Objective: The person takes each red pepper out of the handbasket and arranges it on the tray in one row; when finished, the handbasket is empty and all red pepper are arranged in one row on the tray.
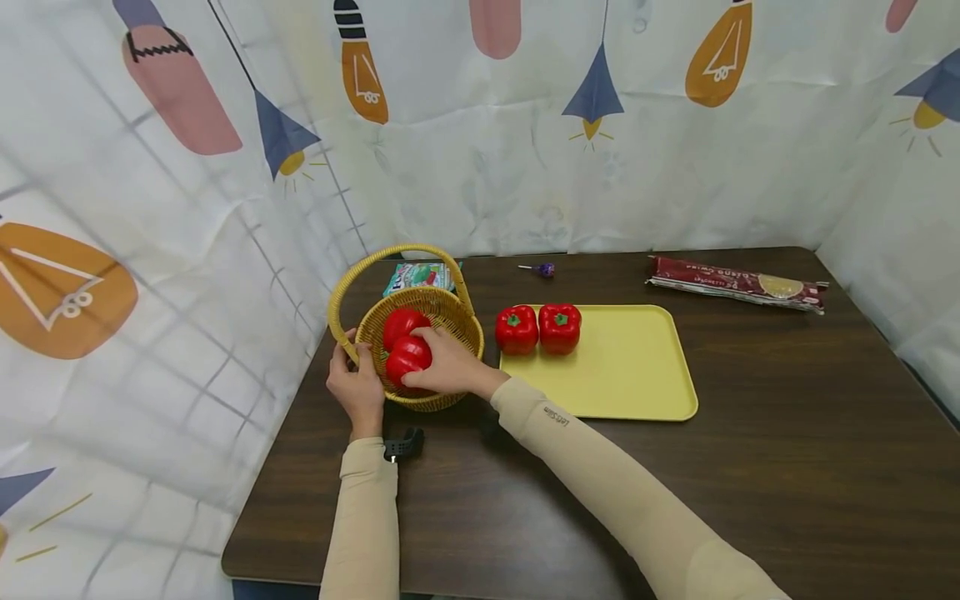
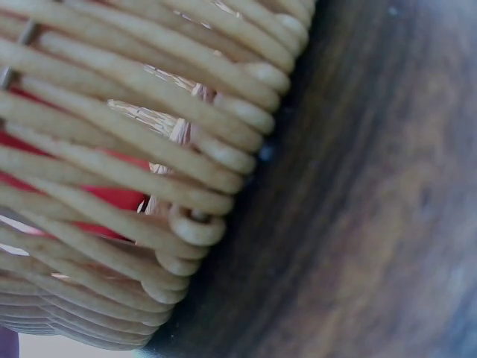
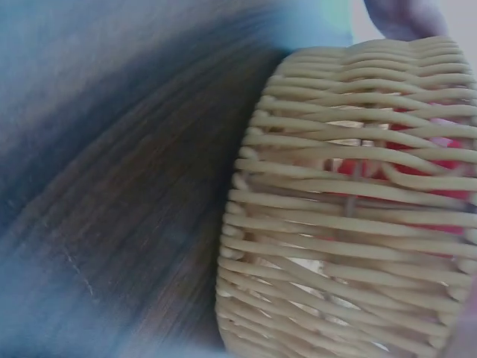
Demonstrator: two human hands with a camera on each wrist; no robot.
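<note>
Centre-left, clasped yellow wicker basket (image 1: 459, 323) in left grip (image 1: 357, 387), red bell pepper (image 1: 407, 355) in right grip (image 1: 447, 365). Judged pepper slippery; best side-held.

We count four red bell peppers (image 1: 559, 329), one yellow wicker basket (image 1: 452, 315), one yellow tray (image 1: 622, 371), one purple lollipop (image 1: 547, 270), one red spaghetti pack (image 1: 731, 282), one green packet (image 1: 422, 276), two hands (image 1: 447, 365), two tan sleeves (image 1: 607, 475) and one tabletop (image 1: 795, 400).

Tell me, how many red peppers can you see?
4: left pepper and right pepper on the yellow tray; rear pepper and front pepper inside the basket, the latter gripped by the right hand. More may hide beneath.
</note>
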